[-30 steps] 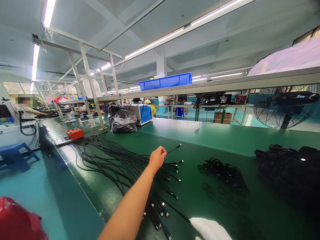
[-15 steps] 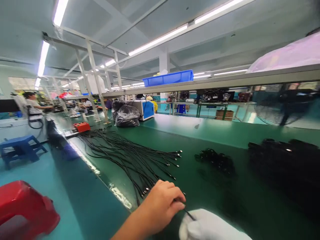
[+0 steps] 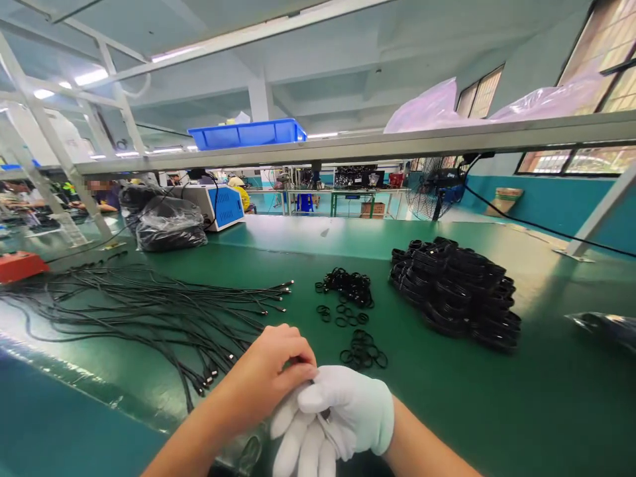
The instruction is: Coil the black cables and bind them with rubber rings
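My left hand [image 3: 281, 361], bare, is closed in a pinch, its fingertips meeting the thumb side of my right hand [image 3: 345, 404]. The right hand wears a white glove; its thumb presses inward and its other fingers point down toward me. A small dark part of a black cable [image 3: 326, 415] shows in the gloved grip; the rest is hidden by both hands. Left of them, many loose black cables [image 3: 149, 311] with metal plug ends lie across the green table. Just beyond the hands are several small black bands [image 3: 365, 351], with a denser heap of bands [image 3: 348, 285] behind.
A tall pile of coiled black cables [image 3: 452, 291] stands at the right. Farther back are a blue-and-white machine [image 3: 223, 207], a bagged black bundle [image 3: 169, 222] and a red box [image 3: 20, 266]. An overhead shelf [image 3: 348, 146] carries a blue tray [image 3: 248, 134].
My view has swung right, bringing the cable pile and bands into clear sight. My hands have come together; the length of cable seen between them before is now hidden.
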Demonstrator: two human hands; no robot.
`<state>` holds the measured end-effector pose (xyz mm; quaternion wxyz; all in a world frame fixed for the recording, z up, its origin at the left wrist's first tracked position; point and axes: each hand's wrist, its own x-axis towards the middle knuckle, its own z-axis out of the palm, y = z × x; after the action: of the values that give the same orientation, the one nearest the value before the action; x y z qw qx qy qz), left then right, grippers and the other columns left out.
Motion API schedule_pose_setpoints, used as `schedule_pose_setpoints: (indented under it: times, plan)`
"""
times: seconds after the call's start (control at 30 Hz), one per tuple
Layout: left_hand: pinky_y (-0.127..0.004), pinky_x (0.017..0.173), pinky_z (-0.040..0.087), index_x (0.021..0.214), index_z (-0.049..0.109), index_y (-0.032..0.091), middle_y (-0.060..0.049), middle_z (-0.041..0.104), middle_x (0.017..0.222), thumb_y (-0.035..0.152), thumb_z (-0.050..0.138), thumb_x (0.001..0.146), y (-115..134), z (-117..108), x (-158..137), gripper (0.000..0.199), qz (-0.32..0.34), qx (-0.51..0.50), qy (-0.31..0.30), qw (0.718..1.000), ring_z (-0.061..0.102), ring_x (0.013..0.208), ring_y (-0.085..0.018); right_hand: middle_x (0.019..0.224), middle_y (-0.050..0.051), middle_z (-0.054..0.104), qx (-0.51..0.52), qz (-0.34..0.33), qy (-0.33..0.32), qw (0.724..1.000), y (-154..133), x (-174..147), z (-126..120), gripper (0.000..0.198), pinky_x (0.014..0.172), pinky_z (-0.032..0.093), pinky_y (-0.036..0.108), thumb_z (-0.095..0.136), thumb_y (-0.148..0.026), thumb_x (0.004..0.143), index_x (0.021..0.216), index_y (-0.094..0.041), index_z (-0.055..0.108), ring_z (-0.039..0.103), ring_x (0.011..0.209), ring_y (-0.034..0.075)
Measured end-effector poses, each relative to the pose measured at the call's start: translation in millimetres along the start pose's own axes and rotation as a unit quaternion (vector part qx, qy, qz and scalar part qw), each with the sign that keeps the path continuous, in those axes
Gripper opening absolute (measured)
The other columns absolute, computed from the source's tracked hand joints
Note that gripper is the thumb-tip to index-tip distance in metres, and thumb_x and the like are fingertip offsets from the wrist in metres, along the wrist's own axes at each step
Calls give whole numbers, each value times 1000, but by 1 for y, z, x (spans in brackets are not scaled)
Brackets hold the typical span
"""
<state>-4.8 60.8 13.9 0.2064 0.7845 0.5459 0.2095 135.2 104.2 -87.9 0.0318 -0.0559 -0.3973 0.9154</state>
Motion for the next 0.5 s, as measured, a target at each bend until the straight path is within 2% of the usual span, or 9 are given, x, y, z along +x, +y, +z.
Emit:
schedule_pose_setpoints:
  times: [0.07,0.13,0.27,0.37,0.5]
  plan:
    - [-24,76,36,72,64,23,6,61,76,15,58,79,-6,-3,1,12,11,-23,-45,999,52,79,-13,90,26,66,14,36,-28,999,2,3,0,43,74,50,45,40,-34,77,100,0,55,66,87,29]
    - [-23,78,36,73,64,23,6,61,77,12,59,78,-10,-6,2,13,33,-39,-71,996,52,80,-12,94,25,65,29,55,-48,997,6,5,-1,45,67,52,40,39,-31,76,106,-1,53,66,86,28]
    - [-24,82,35,73,62,21,5,60,76,11,55,82,-15,-9,4,16,80,-62,-61,993,51,80,-12,90,22,67,50,63,-51,995,16,7,-8,49,59,52,29,41,-26,72,110,1,53,68,73,22]
    - [-25,83,35,73,63,21,4,61,77,13,55,83,-18,-6,8,15,97,-77,-56,991,51,81,-13,84,20,67,63,76,-46,994,20,10,-16,46,58,51,29,40,-26,73,106,2,55,66,63,19]
    - [-25,82,36,72,64,21,3,61,76,12,56,82,-21,1,10,15,98,-92,-49,990,51,81,-14,77,17,67,73,88,-34,993,23,14,-23,40,56,51,26,37,-26,76,98,1,59,65,59,16]
